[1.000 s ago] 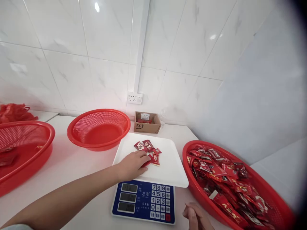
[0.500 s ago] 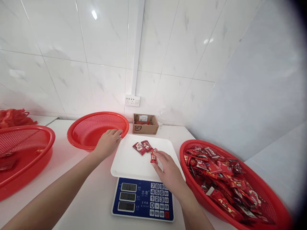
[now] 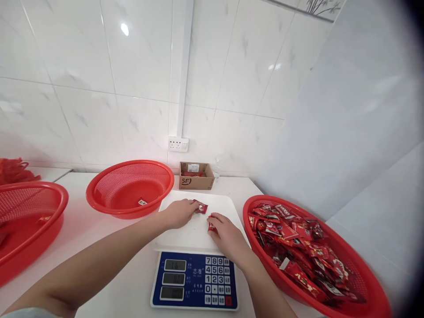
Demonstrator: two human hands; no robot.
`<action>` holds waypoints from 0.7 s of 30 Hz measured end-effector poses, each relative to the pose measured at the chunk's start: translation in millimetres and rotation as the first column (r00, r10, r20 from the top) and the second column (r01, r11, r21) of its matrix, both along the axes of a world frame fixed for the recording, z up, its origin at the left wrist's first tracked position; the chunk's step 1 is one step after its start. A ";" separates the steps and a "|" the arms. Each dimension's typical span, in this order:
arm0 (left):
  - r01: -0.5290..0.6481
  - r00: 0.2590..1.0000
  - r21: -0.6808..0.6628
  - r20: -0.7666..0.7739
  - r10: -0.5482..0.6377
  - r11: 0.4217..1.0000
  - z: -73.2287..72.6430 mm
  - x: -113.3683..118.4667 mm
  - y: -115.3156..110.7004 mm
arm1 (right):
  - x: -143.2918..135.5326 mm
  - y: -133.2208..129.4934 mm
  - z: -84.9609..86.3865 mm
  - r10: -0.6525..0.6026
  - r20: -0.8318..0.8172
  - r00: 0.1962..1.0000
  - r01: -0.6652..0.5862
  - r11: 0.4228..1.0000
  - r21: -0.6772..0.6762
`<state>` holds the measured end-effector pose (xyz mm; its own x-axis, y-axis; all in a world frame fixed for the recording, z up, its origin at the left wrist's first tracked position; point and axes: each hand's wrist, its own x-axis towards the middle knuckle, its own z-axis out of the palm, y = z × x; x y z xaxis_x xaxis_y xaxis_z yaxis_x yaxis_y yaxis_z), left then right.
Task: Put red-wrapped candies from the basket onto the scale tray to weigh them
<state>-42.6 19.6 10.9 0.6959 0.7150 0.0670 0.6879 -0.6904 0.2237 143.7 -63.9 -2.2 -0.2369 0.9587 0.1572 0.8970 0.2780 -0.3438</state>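
Note:
My left hand reaches over the white scale tray, its fingers closed on a red packet. Whether a second packet lies under those fingers is hidden. Close by on the right, my right hand pinches a small red packet just above or on the tray. Below the tray is the blue scale panel with its keys and three displays. A small white-and-dark packet lies inside the middle red basket.
A red basket heaped with red packets stands on the right. Another red basket is at the left edge, with red netting behind it. A small cardboard box sits near the wall, under a socket.
My left hand has moved from the middle basket's rim to the packets on the tray. A small packet now shows in that basket. The camera view has shifted slightly.

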 end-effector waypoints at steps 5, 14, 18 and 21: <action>0.024 0.999 0.025 0.024 -0.025 0.999 5.8 11.7 1.1 | 4.4 -2.9 -4.1 0.001 -0.014 1.000 -0.001 0.999 0.045; 0.016 0.996 -0.158 0.087 -0.002 0.987 5.2 23.6 10.7 | 4.6 -2.2 -6.4 0.003 -0.165 0.986 0.003 0.999 0.036; -0.050 0.970 -0.293 0.216 0.117 0.955 1.8 22.8 7.7 | 3.4 -1.1 -8.9 0.038 -0.246 0.969 -0.020 0.997 0.074; -0.052 0.927 -0.428 0.315 0.203 0.902 -0.6 22.4 3.9 | 1.3 0.4 -10.5 0.010 -0.340 0.940 0.011 0.998 0.061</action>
<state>-20.2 23.4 10.3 0.5834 0.8116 -0.0300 0.5905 -0.3986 0.7017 145.0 -63.5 -12.8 -0.1585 0.9449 0.2865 0.7298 0.3075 -0.6106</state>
